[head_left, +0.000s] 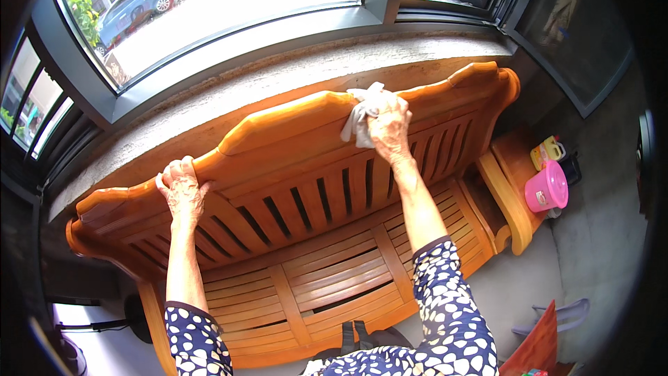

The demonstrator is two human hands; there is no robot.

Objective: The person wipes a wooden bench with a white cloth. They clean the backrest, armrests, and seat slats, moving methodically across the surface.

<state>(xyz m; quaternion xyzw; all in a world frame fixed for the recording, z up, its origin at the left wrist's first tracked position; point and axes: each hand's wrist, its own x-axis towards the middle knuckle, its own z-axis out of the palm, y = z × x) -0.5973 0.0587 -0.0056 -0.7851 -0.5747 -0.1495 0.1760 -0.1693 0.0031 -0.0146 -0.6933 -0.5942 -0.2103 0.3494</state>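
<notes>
A long wooden bench (299,150) with a slatted back and seat stretches across the view. My right hand (390,123) presses a light grey cloth (358,125) against the top rail of its backrest, right of the middle. Part of the cloth hangs down the front of the rail, and some is bunched under my fingers. Farther left, my left hand (184,189) rests over the same top rail, its fingers draped across the edge and the thumb apart. I see nothing in my left hand.
Behind the bench runs a rough stone sill (278,63) beneath a large window. On a wooden side stand to the right are a pink lidded bucket (545,188) and a yellow jug (547,152). A red item (536,341) stands at the lower right.
</notes>
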